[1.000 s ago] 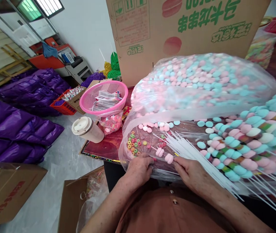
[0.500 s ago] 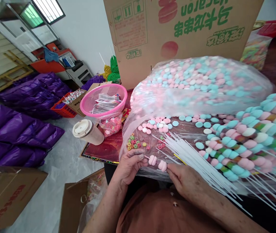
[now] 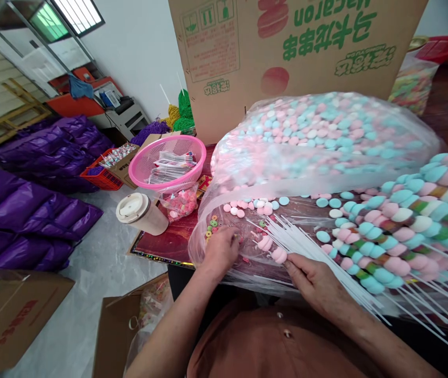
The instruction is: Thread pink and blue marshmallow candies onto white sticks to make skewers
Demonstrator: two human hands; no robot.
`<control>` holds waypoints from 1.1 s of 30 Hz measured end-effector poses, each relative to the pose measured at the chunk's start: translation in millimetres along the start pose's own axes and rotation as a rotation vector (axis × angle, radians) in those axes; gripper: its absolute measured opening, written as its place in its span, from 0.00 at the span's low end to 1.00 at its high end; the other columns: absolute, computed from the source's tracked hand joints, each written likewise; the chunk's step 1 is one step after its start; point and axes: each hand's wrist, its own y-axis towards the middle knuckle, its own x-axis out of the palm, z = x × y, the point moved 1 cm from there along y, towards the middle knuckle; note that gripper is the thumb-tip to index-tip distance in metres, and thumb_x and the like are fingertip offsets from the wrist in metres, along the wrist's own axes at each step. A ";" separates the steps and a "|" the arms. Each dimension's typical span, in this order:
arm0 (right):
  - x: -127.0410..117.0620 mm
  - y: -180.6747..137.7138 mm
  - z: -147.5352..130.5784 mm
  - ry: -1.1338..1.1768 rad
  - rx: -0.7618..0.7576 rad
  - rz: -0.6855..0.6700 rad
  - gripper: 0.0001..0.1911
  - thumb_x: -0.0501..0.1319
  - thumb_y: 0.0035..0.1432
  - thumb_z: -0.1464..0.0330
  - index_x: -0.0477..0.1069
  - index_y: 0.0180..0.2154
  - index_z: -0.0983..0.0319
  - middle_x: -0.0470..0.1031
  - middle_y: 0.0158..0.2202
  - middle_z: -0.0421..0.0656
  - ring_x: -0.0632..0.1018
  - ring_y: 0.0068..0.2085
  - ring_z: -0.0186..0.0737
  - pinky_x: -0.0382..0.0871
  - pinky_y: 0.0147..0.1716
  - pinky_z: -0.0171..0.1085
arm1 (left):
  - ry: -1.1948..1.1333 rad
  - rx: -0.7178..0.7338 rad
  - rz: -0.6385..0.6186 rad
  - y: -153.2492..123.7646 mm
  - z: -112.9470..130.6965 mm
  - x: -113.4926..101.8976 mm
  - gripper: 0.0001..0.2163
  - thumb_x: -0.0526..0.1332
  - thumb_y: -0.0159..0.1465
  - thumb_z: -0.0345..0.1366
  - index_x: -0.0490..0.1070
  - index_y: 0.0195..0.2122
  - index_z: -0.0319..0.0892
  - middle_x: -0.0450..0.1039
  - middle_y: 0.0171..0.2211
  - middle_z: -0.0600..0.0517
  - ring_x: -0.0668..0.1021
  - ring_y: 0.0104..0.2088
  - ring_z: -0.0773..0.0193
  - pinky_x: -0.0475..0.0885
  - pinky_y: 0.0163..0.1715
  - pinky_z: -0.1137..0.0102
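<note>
My right hand pinches a thin stick bearing pink marshmallow pieces, two twisted clusters set a little apart. My left hand is down among small coloured ring candies on the plastic sheet; its fingers are curled, and whatever they may hold is hidden. Beside the marshmallow stick lies a fan of white sticks. Finished marshmallow skewers in pink, blue, white and green are heaped to the right. Loose pink, white and blue marshmallow discs are scattered behind the hands.
Behind stands a large clear bag of marshmallow discs, against a cardboard box. To the left are a pink basket, a lidded cup and a small bag of candy. An open carton sits below the table edge.
My left hand has let go of the marshmallow stick's end and moved onto the ring candies. My right hand has carried the stick slightly right and up.
</note>
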 end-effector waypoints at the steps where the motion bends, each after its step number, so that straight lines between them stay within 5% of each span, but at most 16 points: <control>1: -2.4 -0.6 0.9 0.000 0.005 0.013 0.18 0.46 0.60 0.60 0.62 0.22 0.61 0.62 0.18 0.36 0.62 0.22 0.32 0.55 0.22 0.30 | 0.082 0.015 -0.020 2.7 1.5 4.4 0.04 0.59 0.52 0.27 0.72 0.27 0.41 0.72 0.33 0.48 0.73 0.37 0.60 0.67 0.39 0.66; 8: 5.7 -4.5 6.0 -0.019 0.029 -0.036 0.18 0.45 0.60 0.61 0.65 0.25 0.61 0.65 0.19 0.37 0.63 0.23 0.33 0.56 0.23 0.31 | 0.093 0.045 -0.018 -2.7 -8.2 14.6 0.05 0.57 0.51 0.26 0.70 0.27 0.41 0.71 0.29 0.51 0.73 0.34 0.62 0.67 0.38 0.67; 14: 16.3 -0.5 -3.3 -0.217 0.040 -0.159 0.17 0.43 0.60 0.64 0.64 0.25 0.61 0.68 0.21 0.40 0.67 0.23 0.35 0.53 0.23 0.33 | -0.545 -0.206 0.048 -11.0 -13.3 9.2 0.09 0.62 0.50 0.37 0.69 0.30 0.38 0.72 0.23 0.53 0.73 0.22 0.68 0.70 0.24 0.72; 21: 19.2 2.2 -10.1 -0.414 0.055 -0.174 0.15 0.45 0.60 0.69 0.67 0.27 0.61 0.72 0.23 0.42 0.71 0.24 0.36 0.49 0.23 0.34 | -0.935 -0.374 0.014 -22.2 4.2 11.3 0.16 0.69 0.41 0.35 0.71 0.31 0.37 0.75 0.24 0.52 0.77 0.25 0.65 0.74 0.27 0.69; 25: 17.5 1.7 -14.5 -0.484 0.062 -0.204 0.14 0.46 0.60 0.70 0.68 0.29 0.61 0.74 0.24 0.44 0.73 0.26 0.37 0.48 0.22 0.35 | -0.824 -0.301 0.002 -23.1 0.1 17.1 0.09 0.64 0.47 0.34 0.72 0.30 0.38 0.75 0.26 0.52 0.76 0.26 0.64 0.73 0.29 0.68; 30: 20.6 0.1 -22.0 -0.562 0.102 -0.282 0.13 0.47 0.59 0.73 0.69 0.34 0.62 0.76 0.26 0.46 0.76 0.27 0.41 0.47 0.22 0.36 | -0.272 0.003 0.163 -29.4 -9.3 23.4 0.09 0.57 0.50 0.29 0.75 0.32 0.41 0.74 0.25 0.54 0.74 0.28 0.66 0.69 0.33 0.71; 33: 29.3 0.5 -19.8 -0.545 0.076 -0.312 0.13 0.47 0.58 0.76 0.69 0.35 0.63 0.77 0.28 0.46 0.77 0.29 0.42 0.49 0.23 0.36 | -0.205 0.018 0.182 -34.0 -16.0 29.3 0.10 0.55 0.51 0.28 0.74 0.30 0.41 0.73 0.24 0.55 0.73 0.25 0.67 0.68 0.29 0.73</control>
